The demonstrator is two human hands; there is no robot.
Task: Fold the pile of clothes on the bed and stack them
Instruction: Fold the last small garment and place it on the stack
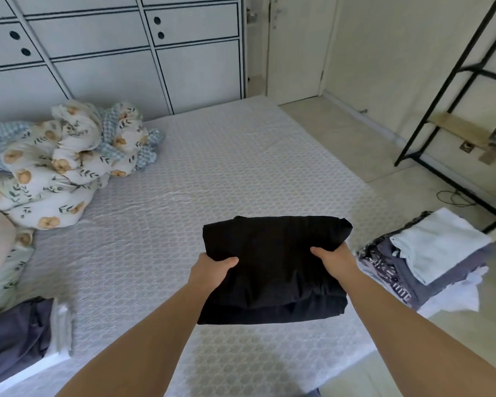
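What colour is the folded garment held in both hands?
Black, plain; the folded garment shows best in the head view.

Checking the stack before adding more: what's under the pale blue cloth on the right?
Under the pale blue cloth lie a grey garment, a patterned one and something white. Anything deeper is covered.

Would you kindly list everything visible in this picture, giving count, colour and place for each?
folded garment: one, black, held above the bed's near right part
stack of folded clothes: one, pale blue on top, grey and patterned below, at the bed's right edge
dark clothes: one heap, grey-navy, near left corner
duvet: one, white floral with blue check, bunched at far left
bed: one, pale grey quilted cover, centre
wardrobe: one, pale grey, behind the bed
door: one, cream, far right of the wardrobe
shelf frame: one, black, right
left hand: one, grips the garment's left side
right hand: one, grips its right side
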